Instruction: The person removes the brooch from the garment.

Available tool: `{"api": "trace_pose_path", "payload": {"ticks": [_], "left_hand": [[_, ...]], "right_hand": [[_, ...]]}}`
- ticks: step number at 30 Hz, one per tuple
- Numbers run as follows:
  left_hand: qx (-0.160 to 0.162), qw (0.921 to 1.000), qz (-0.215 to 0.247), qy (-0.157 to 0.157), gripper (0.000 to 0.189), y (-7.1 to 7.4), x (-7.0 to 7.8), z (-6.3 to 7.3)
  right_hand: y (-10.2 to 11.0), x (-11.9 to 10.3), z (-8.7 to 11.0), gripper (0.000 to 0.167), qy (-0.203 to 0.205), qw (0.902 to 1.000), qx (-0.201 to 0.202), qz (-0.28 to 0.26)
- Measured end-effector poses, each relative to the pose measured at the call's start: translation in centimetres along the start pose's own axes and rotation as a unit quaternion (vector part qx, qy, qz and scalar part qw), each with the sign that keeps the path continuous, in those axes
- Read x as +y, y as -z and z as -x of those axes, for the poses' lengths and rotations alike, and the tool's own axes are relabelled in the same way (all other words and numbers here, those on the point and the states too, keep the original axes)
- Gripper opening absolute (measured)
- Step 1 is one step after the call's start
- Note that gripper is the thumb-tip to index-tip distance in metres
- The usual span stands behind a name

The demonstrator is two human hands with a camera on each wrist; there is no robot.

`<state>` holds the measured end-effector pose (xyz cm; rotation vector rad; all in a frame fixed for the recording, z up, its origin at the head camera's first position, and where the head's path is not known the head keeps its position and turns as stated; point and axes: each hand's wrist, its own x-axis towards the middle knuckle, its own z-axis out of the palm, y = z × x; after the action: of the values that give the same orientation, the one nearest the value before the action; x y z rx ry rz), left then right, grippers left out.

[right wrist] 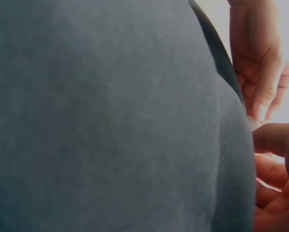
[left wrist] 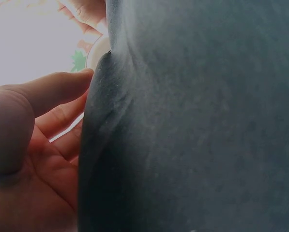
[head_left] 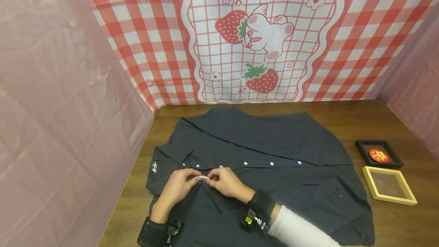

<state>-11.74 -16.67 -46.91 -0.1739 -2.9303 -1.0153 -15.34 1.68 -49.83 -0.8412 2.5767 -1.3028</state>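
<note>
A dark grey button-up shirt lies spread on the table, with white buttons along its front. Near its collar, both hands hold a small round badge with a white and orange edge. My left hand pinches its left side, and my right hand pinches its right side. The shirt cloth is drawn up into a fold beneath it. In the left wrist view the raised cloth hides part of the badge. The right wrist view shows only a pale sliver of it beside the thumb.
At the table's right a black square tray holds a red and orange round badge. A light yellow frame-like tray stands in front of it. A strawberry-patterned cloth hangs behind, with pink cloth at the sides.
</note>
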Motion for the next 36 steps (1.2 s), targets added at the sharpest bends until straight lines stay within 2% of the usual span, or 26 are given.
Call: {"api": "trace_pose_path", "payload": {"ticks": [26, 36], "left_hand": [[0.001, 0.9995, 0.015, -0.026, 0.004, -0.6, 0.3, 0.0], [-0.005, 0.9996, 0.020, -0.022, 0.005, -0.9, 0.7, -0.3]], "right_hand": [[0.7, 0.4, 0.4, 0.005, -0.007, 0.9996, 0.024, -0.012], [1.1, 0.6, 0.6, 0.005, -0.005, 0.9991, 0.033, -0.028]]}}
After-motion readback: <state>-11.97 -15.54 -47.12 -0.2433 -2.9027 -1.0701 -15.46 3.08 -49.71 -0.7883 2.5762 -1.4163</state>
